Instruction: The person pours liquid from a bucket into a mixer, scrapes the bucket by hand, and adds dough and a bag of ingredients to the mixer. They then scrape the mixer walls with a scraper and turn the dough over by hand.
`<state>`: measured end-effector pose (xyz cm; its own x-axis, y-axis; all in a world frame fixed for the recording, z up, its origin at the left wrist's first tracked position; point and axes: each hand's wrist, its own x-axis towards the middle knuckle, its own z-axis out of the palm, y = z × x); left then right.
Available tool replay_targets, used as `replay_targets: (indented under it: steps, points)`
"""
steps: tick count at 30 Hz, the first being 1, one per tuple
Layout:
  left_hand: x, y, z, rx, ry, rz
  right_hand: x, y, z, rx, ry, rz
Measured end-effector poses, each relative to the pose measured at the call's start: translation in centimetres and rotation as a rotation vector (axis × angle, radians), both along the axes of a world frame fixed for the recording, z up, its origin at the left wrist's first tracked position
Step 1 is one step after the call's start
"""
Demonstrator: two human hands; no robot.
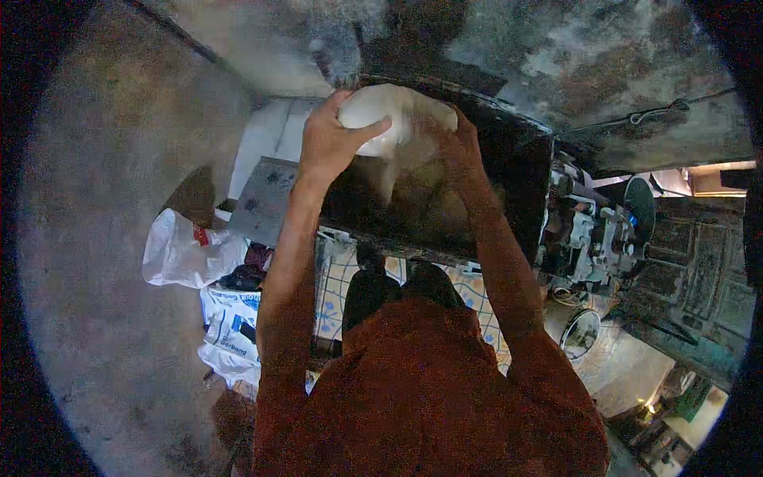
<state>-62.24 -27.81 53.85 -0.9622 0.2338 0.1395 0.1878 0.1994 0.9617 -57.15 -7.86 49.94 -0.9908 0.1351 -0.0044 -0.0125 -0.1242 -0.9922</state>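
A large rounded white mass, perhaps dough, (389,111) is held up in front of me over a dark, open box-like surface (509,183). My left hand (334,139) grips its left side, with the thumb stretched across the front. On the right side, my right hand (459,143) presses against it, and its fingers are partly in shadow. A pale strand or flap hangs from the underside of the mass. What the mass is made of cannot be made out for certain.
A grey metal plate (266,199) lies left of the dark surface. White plastic bags (187,250) are at the lower left. Machinery (596,230) stands on the right, near a round bucket (580,334). A stained wall (556,63) rises behind.
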Motion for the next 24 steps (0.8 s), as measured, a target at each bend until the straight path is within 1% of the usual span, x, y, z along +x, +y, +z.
replay_targets:
  steps: [1, 2, 3, 4, 6, 7, 9, 10, 12, 13, 14, 15, 16, 17, 18, 19, 20, 22, 24]
  points:
    - [0.0, 0.0, 0.4, -0.021, -0.003, -0.003, -0.2, 0.0, -0.2, 0.002, 0.0, -0.001]
    - [0.0, 0.1, 0.6, -0.041, -0.007, -0.006, -0.4, 0.0, -0.3, -0.049, 0.0, -0.034]
    - [-0.4, 0.2, 0.2, -0.151, 0.013, 0.019, -0.5, 0.0, -0.4, -0.1, 0.001, -0.068]
    - [-0.3, 0.3, 0.4, -0.149, 0.013, 0.015, -0.2, 0.3, 0.2, -0.098, 0.001, -0.072]
    - [0.0, 1.2, 0.9, -0.164, 0.005, -0.041, 0.9, 1.6, 2.0, 0.003, 0.074, 0.074]
    - [0.2, 1.9, 0.4, -0.07, 0.031, -0.078, 1.0, 2.1, 1.6, 0.006, 0.073, 0.067]
    - [0.3, 3.1, -0.4, -0.09, 0.073, -0.085, 1.3, 3.3, 0.6, 0.162, -0.027, -0.147]
    - [0.5, 3.8, -0.3, -0.112, 0.114, -0.085, 1.6, 4.1, 0.6, 0.164, -0.027, -0.155]
    - [1.0, 5.2, 0.0, -0.151, 0.113, -0.104, 2.3, 5.9, 0.7, 0.337, -0.162, -0.23]
    - [1.2, 6.1, 0.0, -0.205, 0.124, -0.117, 2.9, 6.5, 1.2, 0.336, -0.162, -0.239]
    - [1.4, 6.9, -0.1, -0.258, 0.135, -0.131, 3.6, 6.9, 2.0, 0.327, -0.106, -0.225]
    - [1.2, 7.6, -0.7, -0.306, 0.21, -0.143, 4.3, 7.4, 2.9, 0.319, -0.049, -0.211]
    - [1.1, 8.7, -2.0, -0.305, 0.213, -0.15, 4.9, 8.0, 3.3, 0.311, 0.008, -0.197]
    - [1.2, 9.9, -3.2, -0.274, 0.304, -0.129, 4.9, 8.8, 2.7, 0.253, 0.025, -0.223]
    - [1.2, 10.8, -4.3, -0.241, 0.395, -0.108, 5.3, 9.6, 2.5, 0.253, 0.027, -0.231]
    - [1.8, 11.3, -2.0, -0.208, 0.215, -0.224, 5.7, 10.2, 2.5, 0.215, 0.014, -0.246]
    - [2.0, 11.9, -1.6, -0.207, 0.217, -0.232, 6.1, 10.7, 2.6, 0.178, 0.001, -0.261]
    - [2.5, 13.1, -1.2, -0.248, 0.101, -0.325, 7.1, 11.6, 3.3, 0.191, -0.026, -0.293]
    - [2.5, 14.8, -2.9, -0.224, 0.117, -0.332, 8.0, 12.4, 4.1, 0.217, -0.079, -0.335]
